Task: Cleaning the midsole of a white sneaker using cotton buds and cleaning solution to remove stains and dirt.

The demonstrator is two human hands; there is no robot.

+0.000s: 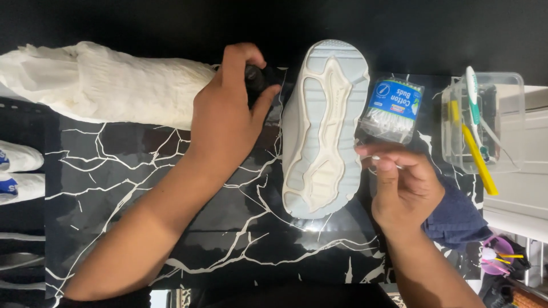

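Lying sole-up on the black table with white crack lines (pixel 171 239), the white chunky shoe (pixel 325 128) runs long from near the person to far away; which end is the toe is hard to tell. The left hand (pixel 225 117) wraps around a small black thing (pixel 258 77) just beside the shoe. The right hand (pixel 402 185) pinches a thin white cotton swab (pixel 381 159) under a clear bag of swabs (pixel 393 111). A clear box with brushes (pixel 485 120), a blue cloth (pixel 456 219) and crumpled white paper (pixel 108 85) lie around.
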